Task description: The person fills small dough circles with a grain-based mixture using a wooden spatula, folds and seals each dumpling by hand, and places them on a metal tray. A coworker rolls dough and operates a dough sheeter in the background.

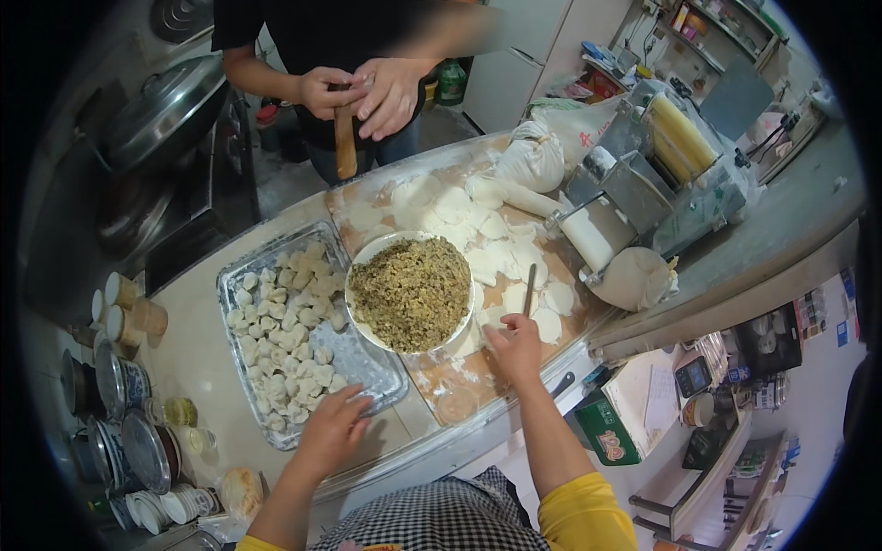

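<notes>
My left hand [335, 429] is over the near rim of a metal tray [375, 378], its fingers apart and nothing in them. Rows of folded dumplings [280, 354] fill much of that tray. My right hand [516, 349] grips the near end of a thin dark stick [530, 286] that points away from me. Its other fingers reach towards a round dough wrapper [491, 319]. Between my hands, a little farther off, stands a white bowl [351, 317] heaped with chopped greenish-brown filling [411, 289]. Many flat wrappers [501, 257] overlap on the floured wooden board [427, 386].
Across the table a person's hands [367, 96] hold a wooden spatula [345, 147]. A dough-rolling machine [643, 174] and tied white bags [533, 156] stand at the far right. Lidded pots [147, 450] and jars line the left. A green box [606, 427] sits beyond the right edge.
</notes>
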Demonstrator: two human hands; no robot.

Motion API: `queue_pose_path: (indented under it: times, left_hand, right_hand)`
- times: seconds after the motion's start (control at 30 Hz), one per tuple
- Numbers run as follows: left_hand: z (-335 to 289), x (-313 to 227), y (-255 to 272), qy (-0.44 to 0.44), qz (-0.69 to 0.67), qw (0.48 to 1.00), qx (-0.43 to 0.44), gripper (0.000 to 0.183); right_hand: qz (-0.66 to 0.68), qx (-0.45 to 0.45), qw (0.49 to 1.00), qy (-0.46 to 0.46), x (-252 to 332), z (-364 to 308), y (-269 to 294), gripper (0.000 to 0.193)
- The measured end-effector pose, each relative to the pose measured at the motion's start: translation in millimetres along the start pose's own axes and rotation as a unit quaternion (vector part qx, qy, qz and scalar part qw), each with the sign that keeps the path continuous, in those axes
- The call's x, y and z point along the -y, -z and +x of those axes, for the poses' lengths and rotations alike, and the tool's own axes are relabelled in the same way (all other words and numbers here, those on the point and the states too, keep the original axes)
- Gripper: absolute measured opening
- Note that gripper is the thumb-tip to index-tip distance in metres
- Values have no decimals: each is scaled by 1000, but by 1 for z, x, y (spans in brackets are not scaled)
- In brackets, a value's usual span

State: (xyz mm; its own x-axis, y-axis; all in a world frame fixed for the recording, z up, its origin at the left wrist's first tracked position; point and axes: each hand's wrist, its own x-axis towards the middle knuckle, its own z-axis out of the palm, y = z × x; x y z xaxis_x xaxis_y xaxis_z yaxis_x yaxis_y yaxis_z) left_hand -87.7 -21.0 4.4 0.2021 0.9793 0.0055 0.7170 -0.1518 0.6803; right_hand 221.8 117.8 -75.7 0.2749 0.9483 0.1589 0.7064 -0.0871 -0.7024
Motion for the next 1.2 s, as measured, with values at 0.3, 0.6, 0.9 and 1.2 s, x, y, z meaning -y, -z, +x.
queue_pose_path:
  times: [0.3, 0.6, 0.9, 1.2]
  left_hand:
    - [-2, -16, -3, -43, 4, 998, 53, 32]
    - [16, -36, -16, -31, -113, 992, 49, 34]
    - [39, -43, -32, 223, -625, 745, 66, 33]
    - [22, -43, -25, 164, -480, 852, 134, 34]
  right_hand:
    - [323, 151, 885, -299, -15, 23, 31, 23]
    - [505, 168, 795, -289, 42, 7, 84, 15]
    - [382, 350, 846, -131, 113, -78, 69, 20]
    - [153, 291, 940, 95, 135, -89, 74, 22]
